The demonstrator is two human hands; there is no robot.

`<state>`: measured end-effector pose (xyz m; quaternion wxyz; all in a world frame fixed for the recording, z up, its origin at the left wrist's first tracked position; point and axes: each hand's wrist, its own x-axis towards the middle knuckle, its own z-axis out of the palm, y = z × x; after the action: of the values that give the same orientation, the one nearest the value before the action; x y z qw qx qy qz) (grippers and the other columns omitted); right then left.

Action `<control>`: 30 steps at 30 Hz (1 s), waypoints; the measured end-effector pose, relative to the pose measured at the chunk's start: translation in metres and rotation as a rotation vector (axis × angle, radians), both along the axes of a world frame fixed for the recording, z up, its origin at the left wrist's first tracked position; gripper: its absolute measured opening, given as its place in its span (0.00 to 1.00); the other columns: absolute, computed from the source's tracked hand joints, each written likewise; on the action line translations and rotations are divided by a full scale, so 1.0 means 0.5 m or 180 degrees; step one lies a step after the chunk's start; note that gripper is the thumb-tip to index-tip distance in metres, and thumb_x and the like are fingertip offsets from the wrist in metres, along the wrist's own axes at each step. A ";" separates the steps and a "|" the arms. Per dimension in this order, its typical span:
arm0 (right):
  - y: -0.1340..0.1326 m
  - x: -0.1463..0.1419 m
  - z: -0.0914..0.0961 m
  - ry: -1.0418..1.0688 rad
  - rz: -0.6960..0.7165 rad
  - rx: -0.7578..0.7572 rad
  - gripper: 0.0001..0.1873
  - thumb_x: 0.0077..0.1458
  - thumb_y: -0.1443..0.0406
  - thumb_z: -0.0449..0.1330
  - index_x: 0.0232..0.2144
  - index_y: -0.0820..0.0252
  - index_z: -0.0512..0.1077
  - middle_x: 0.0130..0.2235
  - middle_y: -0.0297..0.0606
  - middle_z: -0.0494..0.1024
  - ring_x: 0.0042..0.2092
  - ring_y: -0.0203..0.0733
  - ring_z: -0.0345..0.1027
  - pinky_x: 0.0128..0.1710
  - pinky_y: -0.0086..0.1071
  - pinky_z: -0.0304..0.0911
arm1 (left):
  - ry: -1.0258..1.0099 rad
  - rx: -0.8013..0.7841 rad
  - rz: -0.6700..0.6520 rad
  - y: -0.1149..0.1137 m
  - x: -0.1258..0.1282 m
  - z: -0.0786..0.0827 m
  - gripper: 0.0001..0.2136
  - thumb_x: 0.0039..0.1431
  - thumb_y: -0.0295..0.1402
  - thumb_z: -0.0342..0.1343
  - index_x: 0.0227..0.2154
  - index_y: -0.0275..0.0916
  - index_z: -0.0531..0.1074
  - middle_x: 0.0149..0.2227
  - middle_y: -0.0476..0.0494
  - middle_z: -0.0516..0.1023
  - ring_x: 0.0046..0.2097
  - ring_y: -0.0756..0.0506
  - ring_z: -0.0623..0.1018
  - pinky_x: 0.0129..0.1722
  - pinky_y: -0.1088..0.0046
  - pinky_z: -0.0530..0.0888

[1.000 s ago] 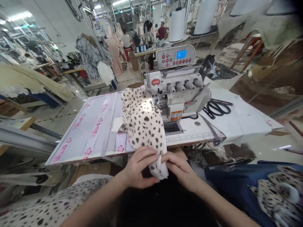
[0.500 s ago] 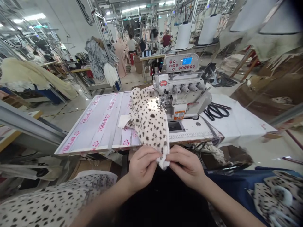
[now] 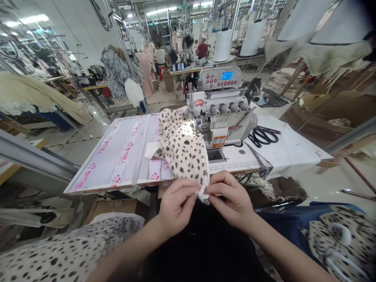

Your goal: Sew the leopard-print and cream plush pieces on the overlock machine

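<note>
Pinching the spotted cream fabric [image 3: 183,150] between them, your left hand [image 3: 178,207] and right hand [image 3: 230,199] meet at its bunched edge, close above your lap. More spotted cloth [image 3: 58,250] lies at your left, and another spotted piece [image 3: 335,243] on blue cloth [image 3: 288,221] at your right. The fabric runs across the pink-printed board [image 3: 117,156] to the overlock machine [image 3: 220,113]; black scissors [image 3: 263,136] lie beyond, at the machine's right.

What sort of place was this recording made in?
Most likely a garment factory sewing floor: an overlock sewing machine stands on the work table, spotted fabric lies in front of it, and hanging clothes fill the racks beyond.
</note>
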<state>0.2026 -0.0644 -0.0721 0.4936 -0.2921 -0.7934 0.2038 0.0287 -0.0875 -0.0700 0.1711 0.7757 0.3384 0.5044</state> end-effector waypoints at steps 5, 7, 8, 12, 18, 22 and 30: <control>0.001 0.005 0.011 0.0082 0.0123 -0.0033 0.08 0.51 0.73 0.54 0.29 0.57 0.70 0.44 0.43 0.71 0.41 0.41 0.68 0.37 0.33 0.66 | 0.0000 0.0106 -0.0025 -0.001 0.001 0.002 0.11 0.53 0.19 0.50 0.39 0.36 0.70 0.35 0.40 0.71 0.38 0.48 0.72 0.36 0.70 0.72; 0.002 0.007 0.014 0.0097 0.0218 -0.0122 0.08 0.51 0.74 0.54 0.30 0.57 0.69 0.42 0.42 0.73 0.42 0.41 0.69 0.39 0.33 0.66 | -0.0016 0.0160 -0.0026 0.000 0.003 0.007 0.11 0.52 0.19 0.51 0.38 0.36 0.70 0.35 0.41 0.71 0.38 0.48 0.72 0.36 0.71 0.72; 0.003 0.007 0.015 0.0117 0.0251 -0.0162 0.08 0.51 0.74 0.54 0.30 0.57 0.69 0.41 0.42 0.74 0.41 0.40 0.69 0.39 0.33 0.66 | -0.0017 0.0183 -0.0028 0.000 0.004 0.010 0.11 0.52 0.19 0.52 0.37 0.37 0.70 0.34 0.42 0.71 0.37 0.48 0.72 0.36 0.71 0.72; 0.005 0.007 0.016 0.0228 0.0306 -0.0191 0.07 0.51 0.74 0.56 0.29 0.58 0.69 0.36 0.40 0.75 0.38 0.38 0.70 0.37 0.31 0.66 | 0.0023 0.0246 -0.0016 -0.001 0.010 0.022 0.11 0.51 0.19 0.53 0.37 0.35 0.69 0.34 0.42 0.71 0.37 0.49 0.72 0.36 0.72 0.72; 0.006 0.003 0.024 0.0267 0.0336 -0.0198 0.06 0.51 0.73 0.56 0.27 0.58 0.68 0.32 0.38 0.74 0.34 0.38 0.69 0.33 0.32 0.65 | 0.0151 0.0411 0.0174 -0.004 0.016 0.017 0.12 0.46 0.24 0.60 0.36 0.34 0.67 0.34 0.41 0.68 0.37 0.48 0.70 0.35 0.71 0.71; 0.006 0.002 0.027 0.0340 0.0296 -0.0186 0.06 0.51 0.74 0.56 0.26 0.58 0.67 0.29 0.37 0.73 0.32 0.37 0.68 0.31 0.30 0.64 | 0.0261 0.0477 0.0251 -0.003 0.020 0.015 0.13 0.47 0.19 0.55 0.37 0.34 0.66 0.35 0.42 0.68 0.38 0.48 0.70 0.37 0.71 0.71; 0.007 0.012 0.031 -0.0021 0.0233 -0.0031 0.10 0.52 0.74 0.52 0.34 0.58 0.70 0.28 0.35 0.69 0.29 0.35 0.65 0.27 0.27 0.62 | 0.0463 0.0773 0.0458 -0.013 0.011 0.036 0.11 0.49 0.18 0.53 0.34 0.36 0.67 0.31 0.45 0.70 0.34 0.49 0.70 0.35 0.68 0.68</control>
<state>0.2087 -0.0608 -0.0564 0.4818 -0.2659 -0.8041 0.2247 0.0343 -0.0942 -0.0520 0.0145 0.7990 0.3411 0.4951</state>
